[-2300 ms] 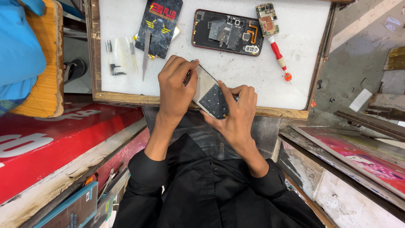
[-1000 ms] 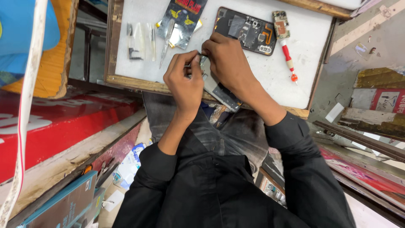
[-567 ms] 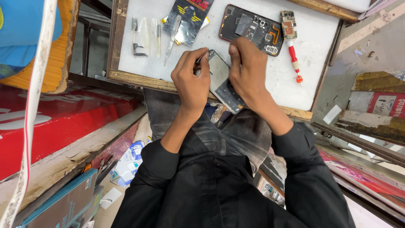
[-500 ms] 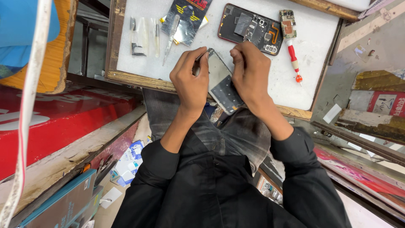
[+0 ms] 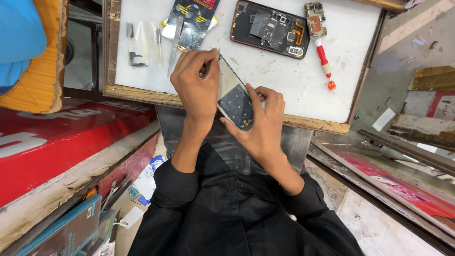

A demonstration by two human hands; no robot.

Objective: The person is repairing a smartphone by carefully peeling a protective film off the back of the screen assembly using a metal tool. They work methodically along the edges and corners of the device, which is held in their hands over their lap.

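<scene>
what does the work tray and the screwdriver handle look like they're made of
The tray: likely a matte white board, scuffed and smudged, inside a worn bare-wood frame with visible grain. The screwdriver: its handle looks like glossy red plastic with a white band, though that is a guess.

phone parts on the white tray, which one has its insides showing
The opened phone body at the tray's far side, its components exposed. The screen panel held by the left hand and right hand shows only a flat back.
</scene>
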